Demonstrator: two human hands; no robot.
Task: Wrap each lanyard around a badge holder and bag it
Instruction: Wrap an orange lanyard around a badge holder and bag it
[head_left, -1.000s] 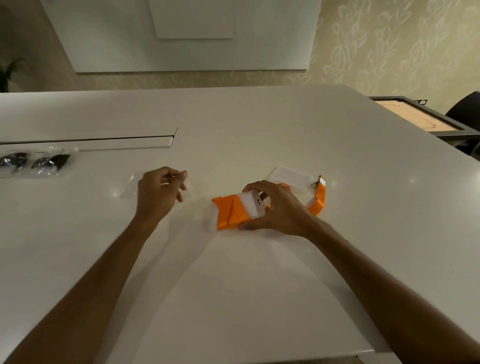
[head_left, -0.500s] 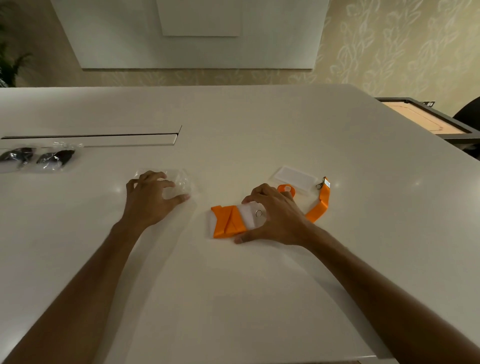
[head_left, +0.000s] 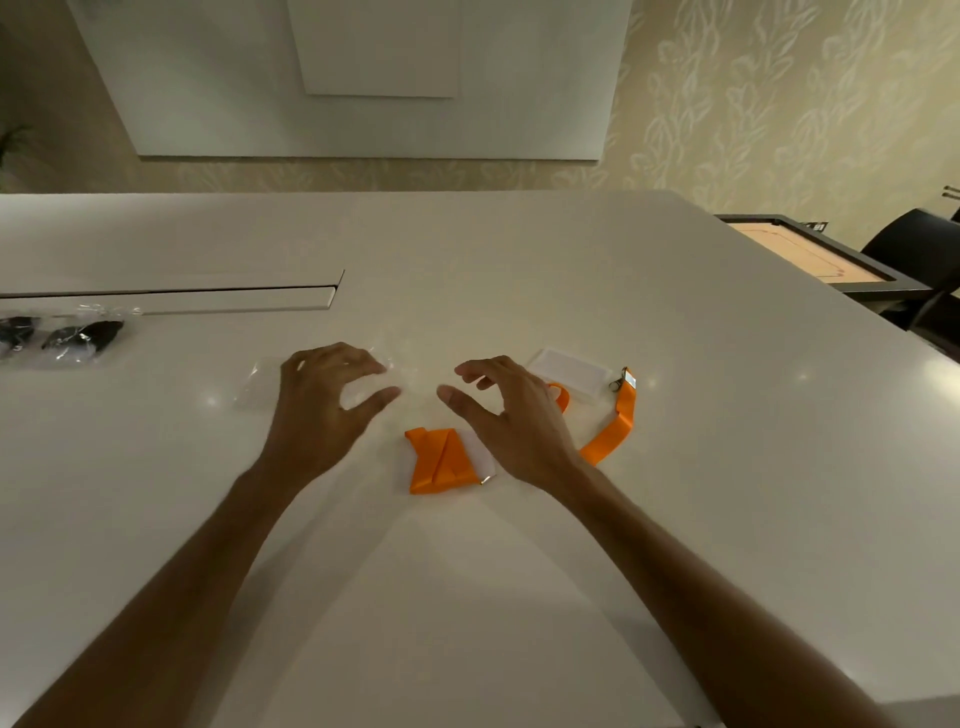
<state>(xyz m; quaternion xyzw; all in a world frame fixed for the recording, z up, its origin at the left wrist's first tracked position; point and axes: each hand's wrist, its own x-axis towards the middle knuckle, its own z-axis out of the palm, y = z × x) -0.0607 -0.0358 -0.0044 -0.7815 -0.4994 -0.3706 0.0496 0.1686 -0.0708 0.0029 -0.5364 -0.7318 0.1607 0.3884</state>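
1. Our left hand (head_left: 319, 410) and right hand (head_left: 511, 415) hover at frame centre, fingers spread and loosely curved, gripping nothing.
2. A clear bag (head_left: 260, 387), faint and hard to outline, lies under the left fingers.
3. The wrapped badge holder (head_left: 447, 460) lies just below the right thumb.
4. A second badge holder (head_left: 569, 371) and loose orange lanyard (head_left: 613, 431) sit right of the hand, which partly hides the lanyard.

Wrapped holder (head_left: 449, 460) left of loose lanyard (head_left: 610, 434)
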